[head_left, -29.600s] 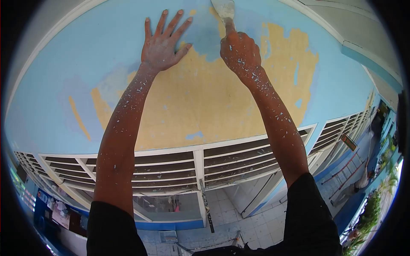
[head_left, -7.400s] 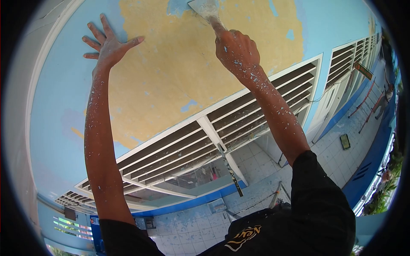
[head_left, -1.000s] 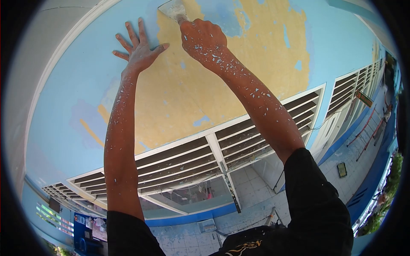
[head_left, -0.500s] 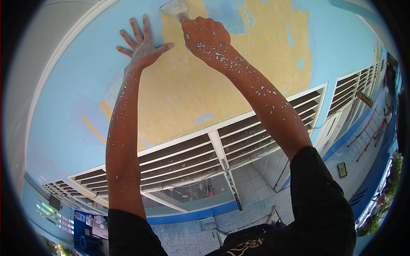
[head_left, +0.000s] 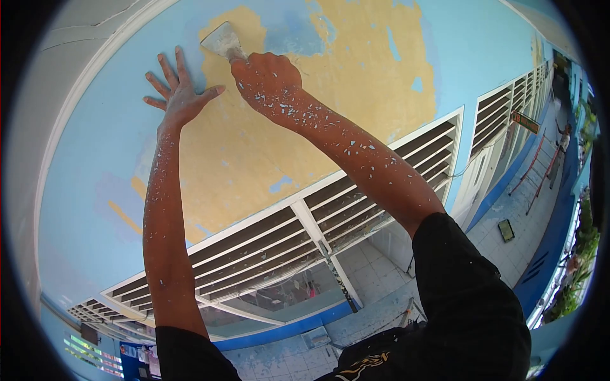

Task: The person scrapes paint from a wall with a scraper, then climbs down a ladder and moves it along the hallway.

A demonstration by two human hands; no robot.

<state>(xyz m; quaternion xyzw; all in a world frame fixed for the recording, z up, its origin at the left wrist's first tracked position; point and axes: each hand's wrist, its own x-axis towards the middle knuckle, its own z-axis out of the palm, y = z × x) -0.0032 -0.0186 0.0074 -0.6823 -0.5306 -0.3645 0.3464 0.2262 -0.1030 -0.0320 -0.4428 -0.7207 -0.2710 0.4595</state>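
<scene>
Wall (head_left: 82,165) painted pale blue, seen from below, with a broad bare yellow patch (head_left: 254,146) across its middle. Toward the wall's upper left edge, inside the curved white trim (head_left: 67,114), the person's left hand (head_left: 181,101) is dusty and spread, palm to the surface—it holds nothing, and its thumb reaches over the patch's left edge. Just to the right, near the patch's upper left corner, is a flat metal scraper (head_left: 223,42), its wide, pale-smeared blade tilted up and left. The right hand (head_left: 267,79) is wrapped firmly around its handle. Blue flakes speckle both forearms, most thickly by the right wrist. A blue-grey area (head_left: 292,32) shows at the patch's top. Along the wall's lower edge run white slatted louvres (head_left: 254,244). At far right—well apart from both hands—another person (head_left: 562,141) is beside a red ladder (head_left: 537,166) on the tiled floor (head_left: 489,247).
</scene>
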